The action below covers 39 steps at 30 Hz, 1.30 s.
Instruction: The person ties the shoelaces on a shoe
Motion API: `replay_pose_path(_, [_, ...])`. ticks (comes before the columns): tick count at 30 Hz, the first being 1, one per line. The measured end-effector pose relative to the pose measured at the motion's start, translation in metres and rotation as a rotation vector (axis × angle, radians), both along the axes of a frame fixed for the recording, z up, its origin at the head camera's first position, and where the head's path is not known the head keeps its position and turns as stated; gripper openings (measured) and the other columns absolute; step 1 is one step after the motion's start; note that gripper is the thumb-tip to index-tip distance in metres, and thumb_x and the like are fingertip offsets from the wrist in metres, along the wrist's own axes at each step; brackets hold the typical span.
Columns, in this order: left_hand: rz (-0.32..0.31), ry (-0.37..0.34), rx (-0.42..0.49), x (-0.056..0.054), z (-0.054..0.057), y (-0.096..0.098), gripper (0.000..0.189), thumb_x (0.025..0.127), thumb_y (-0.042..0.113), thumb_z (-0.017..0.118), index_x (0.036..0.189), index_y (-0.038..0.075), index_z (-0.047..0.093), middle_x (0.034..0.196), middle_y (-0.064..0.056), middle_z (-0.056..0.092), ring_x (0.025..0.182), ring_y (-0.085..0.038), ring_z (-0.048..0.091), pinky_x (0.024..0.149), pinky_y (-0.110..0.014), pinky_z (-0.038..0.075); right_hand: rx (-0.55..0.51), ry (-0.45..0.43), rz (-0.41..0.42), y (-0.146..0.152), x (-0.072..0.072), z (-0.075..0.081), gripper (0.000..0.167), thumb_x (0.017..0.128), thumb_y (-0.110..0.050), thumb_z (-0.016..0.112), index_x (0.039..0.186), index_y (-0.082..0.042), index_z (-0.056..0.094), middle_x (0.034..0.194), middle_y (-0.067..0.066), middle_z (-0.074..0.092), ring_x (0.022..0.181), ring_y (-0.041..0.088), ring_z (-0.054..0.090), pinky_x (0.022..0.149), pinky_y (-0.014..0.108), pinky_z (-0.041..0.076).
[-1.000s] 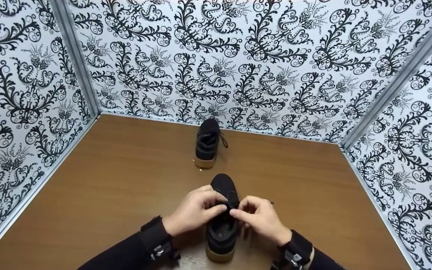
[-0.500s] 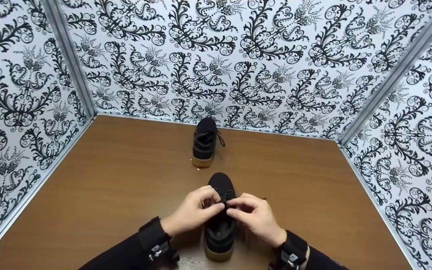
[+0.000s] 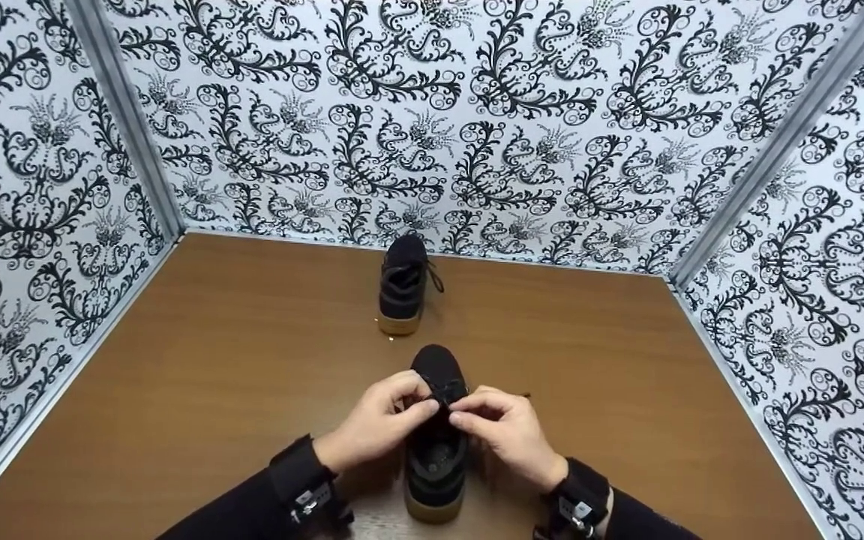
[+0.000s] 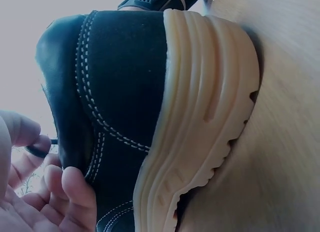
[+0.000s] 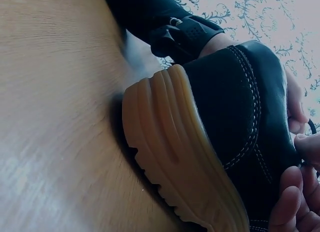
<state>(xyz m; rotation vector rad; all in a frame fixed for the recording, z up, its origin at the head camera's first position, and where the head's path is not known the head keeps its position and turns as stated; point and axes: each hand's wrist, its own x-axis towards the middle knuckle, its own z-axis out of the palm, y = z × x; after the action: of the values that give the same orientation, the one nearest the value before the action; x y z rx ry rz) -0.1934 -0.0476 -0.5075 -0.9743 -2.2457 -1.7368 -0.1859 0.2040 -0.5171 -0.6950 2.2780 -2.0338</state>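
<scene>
A black shoe point(image 3: 434, 484) with a tan gum sole stands on the table, toe pointing away, heel nearest me. Over its tongue, my left hand point(image 3: 381, 418) pinches a black shoelace point(image 4: 38, 151) between thumb and forefinger; a small loop shows there in the left wrist view. From the other side my right hand point(image 3: 511, 429) pinches the lacing with thumb and forefinger, its fingertips close to the left ones. In both wrist views, white double stitching runs along the shoe's dark side. The fingers partly hide the knot area.
A matching black shoe point(image 3: 402, 289) stands farther back near the rear wall, a lace loop hanging at its right. Patterned panels point(image 3: 417, 112) enclose the brown wooden table point(image 3: 252, 322) at the back and both sides. Black straps with devices point(image 3: 312, 499) sit on both wrists.
The right forefinger has come up to the lacing beside the left fingertips, and the fingertips have since parted slightly. The whole head view has shifted a little; the shoes stay put.
</scene>
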Motion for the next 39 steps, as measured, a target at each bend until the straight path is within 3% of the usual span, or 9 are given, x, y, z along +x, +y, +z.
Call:
replay_pose_path(7, [-0.012, -0.218, 0.065, -0.001, 0.003, -0.004, 0.019, 0.109, 0.014, 0.071, 0.093, 0.006, 0.065, 0.078, 0.003, 0.058, 0.060, -0.007, 0.054, 0.055, -0.021, 0.045, 0.006, -0.043, -0.033, 0.000, -0.003, -0.002, 0.011, 0.099, -0.007, 0.084, 0.102, 0.002, 0.078, 0.083, 0.003, 0.070, 0.062, 0.013, 0.059, 0.053, 0.021, 0.048])
replay_pose_path(15, [-0.017, -0.381, 0.232, -0.004, 0.006, -0.004, 0.025, 0.113, 0.014, 0.064, 0.097, -0.005, 0.065, 0.070, -0.011, 0.063, 0.050, -0.016, 0.055, 0.048, -0.026, 0.050, 0.097, -0.047, -0.067, 0.005, -0.005, -0.003, 0.027, 0.102, -0.012, 0.082, 0.125, 0.001, 0.080, 0.092, 0.002, 0.073, 0.061, 0.009, 0.060, 0.052, 0.021, 0.049])
replay_pose_path(18, [-0.027, -0.447, 0.321, -0.006, 0.009, -0.004, 0.029, 0.113, 0.015, 0.063, 0.100, -0.010, 0.063, 0.070, -0.011, 0.063, 0.051, -0.015, 0.056, 0.047, -0.026, 0.051, 0.080, -0.071, -0.012, 0.007, -0.005, -0.002, 0.035, 0.103, -0.010, 0.080, 0.134, 0.006, 0.075, 0.091, 0.000, 0.073, 0.060, 0.007, 0.057, 0.052, 0.020, 0.048])
replay_pose_path(20, [-0.032, -0.482, 0.387, -0.008, 0.010, -0.005, 0.031, 0.113, 0.015, 0.062, 0.101, -0.013, 0.061, 0.076, -0.013, 0.065, 0.054, -0.015, 0.058, 0.047, -0.026, 0.051, 0.039, -0.090, 0.051, 0.008, -0.006, -0.001, 0.036, 0.104, -0.007, 0.078, 0.135, 0.010, 0.073, 0.099, 0.001, 0.077, 0.061, 0.006, 0.055, 0.055, 0.019, 0.047])
replay_pose_path(24, [-0.007, -0.502, 0.503, -0.010, 0.014, -0.008, 0.030, 0.114, 0.014, 0.059, 0.100, -0.013, 0.057, 0.089, -0.016, 0.068, 0.060, -0.015, 0.062, 0.047, -0.027, 0.052, -0.115, -0.195, 0.180, 0.009, -0.008, 0.000, 0.025, 0.106, -0.004, 0.073, 0.127, 0.009, 0.075, 0.096, -0.002, 0.075, 0.060, 0.005, 0.052, 0.055, 0.019, 0.044])
replay_pose_path(27, [0.035, -0.495, 0.559, -0.012, 0.018, -0.013, 0.027, 0.114, 0.013, 0.057, 0.097, -0.007, 0.060, 0.092, -0.014, 0.070, 0.061, -0.016, 0.064, 0.049, -0.027, 0.053, -0.208, -0.277, 0.205, 0.010, -0.010, 0.002, 0.014, 0.107, -0.007, 0.072, 0.117, 0.001, 0.077, 0.078, -0.003, 0.063, 0.059, 0.006, 0.052, 0.053, 0.020, 0.042])
replay_pose_path(29, [0.063, -0.497, 0.588, -0.015, 0.022, -0.018, 0.027, 0.115, 0.014, 0.054, 0.095, -0.002, 0.061, 0.092, -0.012, 0.070, 0.061, -0.016, 0.064, 0.050, -0.026, 0.054, -0.238, -0.314, 0.180, 0.012, -0.012, 0.003, 0.009, 0.108, -0.009, 0.071, 0.113, -0.004, 0.077, 0.074, -0.003, 0.059, 0.058, 0.008, 0.054, 0.053, 0.021, 0.042])
replay_pose_path(35, [0.138, -0.507, 0.635, -0.025, 0.028, -0.034, 0.029, 0.117, 0.017, 0.051, 0.096, 0.002, 0.063, 0.092, -0.013, 0.071, 0.062, -0.014, 0.064, 0.051, -0.025, 0.054, -0.294, -0.370, 0.042, 0.020, -0.023, 0.009, 0.015, 0.111, -0.012, 0.068, 0.110, 0.001, 0.075, 0.081, 0.002, 0.066, 0.062, 0.011, 0.061, 0.053, 0.020, 0.046])
replay_pose_path(39, [0.200, -0.540, 0.664, -0.037, 0.023, -0.046, 0.030, 0.119, 0.020, 0.051, 0.100, 0.000, 0.066, 0.092, -0.012, 0.072, 0.063, -0.014, 0.064, 0.052, -0.024, 0.054, -0.335, -0.361, -0.020, 0.030, -0.034, 0.009, 0.017, 0.112, -0.012, 0.066, 0.111, 0.001, 0.076, 0.084, 0.004, 0.068, 0.065, 0.012, 0.062, 0.054, 0.020, 0.047])
